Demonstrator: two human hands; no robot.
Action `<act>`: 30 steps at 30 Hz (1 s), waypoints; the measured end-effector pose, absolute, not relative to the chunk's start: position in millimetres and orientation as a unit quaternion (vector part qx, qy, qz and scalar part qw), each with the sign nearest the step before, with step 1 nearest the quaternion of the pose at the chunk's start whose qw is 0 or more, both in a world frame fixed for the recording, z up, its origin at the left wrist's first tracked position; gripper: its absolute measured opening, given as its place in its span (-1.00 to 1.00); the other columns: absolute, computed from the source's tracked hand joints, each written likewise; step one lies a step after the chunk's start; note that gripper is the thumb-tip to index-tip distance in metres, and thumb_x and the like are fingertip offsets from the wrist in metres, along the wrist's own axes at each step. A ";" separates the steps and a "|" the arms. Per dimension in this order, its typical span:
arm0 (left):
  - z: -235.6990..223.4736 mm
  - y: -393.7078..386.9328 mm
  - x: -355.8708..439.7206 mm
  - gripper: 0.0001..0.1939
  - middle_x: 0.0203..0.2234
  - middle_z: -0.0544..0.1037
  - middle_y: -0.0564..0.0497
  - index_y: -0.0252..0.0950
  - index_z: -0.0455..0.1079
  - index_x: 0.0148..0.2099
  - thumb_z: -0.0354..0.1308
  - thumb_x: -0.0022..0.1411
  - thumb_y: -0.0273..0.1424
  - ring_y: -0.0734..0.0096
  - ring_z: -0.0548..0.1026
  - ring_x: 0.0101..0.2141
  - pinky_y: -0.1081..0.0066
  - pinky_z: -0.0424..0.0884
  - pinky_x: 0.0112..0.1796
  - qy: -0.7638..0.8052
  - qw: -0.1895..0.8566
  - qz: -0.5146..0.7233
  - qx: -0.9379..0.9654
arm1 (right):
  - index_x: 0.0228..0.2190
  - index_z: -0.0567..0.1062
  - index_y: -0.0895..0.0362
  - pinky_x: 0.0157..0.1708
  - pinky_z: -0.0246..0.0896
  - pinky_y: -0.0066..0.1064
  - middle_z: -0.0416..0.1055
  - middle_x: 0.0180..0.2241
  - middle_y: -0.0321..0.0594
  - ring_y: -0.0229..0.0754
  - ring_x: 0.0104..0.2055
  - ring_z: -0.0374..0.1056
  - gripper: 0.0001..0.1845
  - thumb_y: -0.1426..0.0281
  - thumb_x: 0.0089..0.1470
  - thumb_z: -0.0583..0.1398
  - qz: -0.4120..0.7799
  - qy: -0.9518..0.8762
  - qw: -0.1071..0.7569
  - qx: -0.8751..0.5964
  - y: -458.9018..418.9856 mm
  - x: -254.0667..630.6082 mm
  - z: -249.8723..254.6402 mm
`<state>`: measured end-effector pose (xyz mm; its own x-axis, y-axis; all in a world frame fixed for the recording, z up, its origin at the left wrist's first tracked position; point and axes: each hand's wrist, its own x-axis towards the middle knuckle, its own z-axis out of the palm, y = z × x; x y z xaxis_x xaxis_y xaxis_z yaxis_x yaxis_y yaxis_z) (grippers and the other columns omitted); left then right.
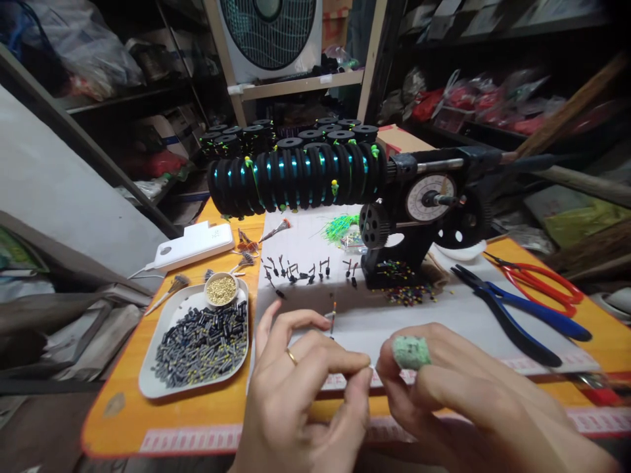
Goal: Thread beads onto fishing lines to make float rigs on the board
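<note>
White tray (173, 306) holds dark cylinders (202, 347), its cup (237, 288) golden granules (221, 289).

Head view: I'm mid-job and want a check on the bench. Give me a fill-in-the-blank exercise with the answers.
1. The left hand wears a gold-coloured metal ____ on one finger.
2. The rough wrap around a finger of the right hand is ____ in colour.
3. The small, round, pale cup in the white, round-cornered tray holds bits coloured ____.
4. In the picture, the black machine with a round white dial stands to the ____ of that tray.
Missing words: ring; green; gold; right.
</note>
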<state>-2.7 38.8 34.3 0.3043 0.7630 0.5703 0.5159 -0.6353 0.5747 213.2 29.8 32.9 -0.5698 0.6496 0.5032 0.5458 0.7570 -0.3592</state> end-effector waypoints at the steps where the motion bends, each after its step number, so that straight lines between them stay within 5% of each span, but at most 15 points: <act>1: 34.7 39.2 -5.3 -0.69 -0.39 0.65 0.20 -0.09 0.41 -0.13 0.24 0.23 -0.65 0.19 0.50 -0.07 -0.12 0.17 0.18 0.395 0.157 0.423 0.800 | -0.27 0.35 0.06 -0.45 0.28 -0.44 0.42 -0.39 -0.28 -0.23 -0.38 0.39 -0.79 0.61 0.23 0.19 0.097 -0.881 0.326 -0.330 29.5 213.3 33.7; 6: 33.4 40.4 -12.2 -0.66 -0.35 0.69 0.19 -0.08 0.45 -0.07 0.29 0.24 -0.64 0.17 0.55 -0.07 -0.08 0.25 0.14 0.375 0.186 0.427 0.802 | -0.18 0.34 0.05 -0.43 0.28 -0.44 0.37 -0.37 -0.33 -0.28 -0.41 0.32 -0.67 0.71 0.19 0.17 0.123 -0.868 0.348 -0.333 28.2 210.8 35.3; 14: 30.0 36.5 -5.0 -0.78 -0.42 0.64 0.16 -0.08 0.50 -0.17 0.23 0.30 -0.57 0.17 0.49 -0.12 -0.08 0.21 0.12 0.418 0.199 0.476 0.748 | -0.31 0.32 0.10 -0.41 0.15 -0.40 0.28 -0.41 -0.30 -0.23 -0.37 0.23 -0.77 0.67 0.21 0.13 0.039 -0.897 0.308 -0.315 31.8 212.9 34.3; 26: 37.7 37.5 -6.3 -0.75 -0.38 0.69 0.11 -0.11 0.51 -0.14 0.23 0.30 -0.61 0.14 0.52 -0.13 0.01 0.38 -0.06 0.407 0.194 0.425 0.785 | -0.21 0.45 0.06 -0.39 0.33 -0.38 0.45 -0.43 -0.29 -0.17 -0.39 0.42 -0.83 0.56 0.30 0.13 0.018 -0.893 0.310 -0.326 31.5 203.4 42.1; 30: 35.0 37.1 -6.1 -0.73 -0.37 0.69 0.17 -0.09 0.49 -0.12 0.23 0.30 -0.61 0.17 0.52 -0.15 -0.12 0.26 0.10 0.412 0.178 0.435 0.780 | -0.25 0.46 0.03 -0.46 0.32 -0.41 0.49 -0.42 -0.29 -0.18 -0.40 0.45 -0.84 0.56 0.25 0.21 0.029 -0.882 0.319 -0.346 35.5 205.0 40.4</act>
<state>-6.1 37.1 35.0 0.2814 0.7983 0.5324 0.4878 -0.5968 0.6371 205.0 35.5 40.4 -0.5572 0.6278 0.5435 0.5913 0.7595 -0.2711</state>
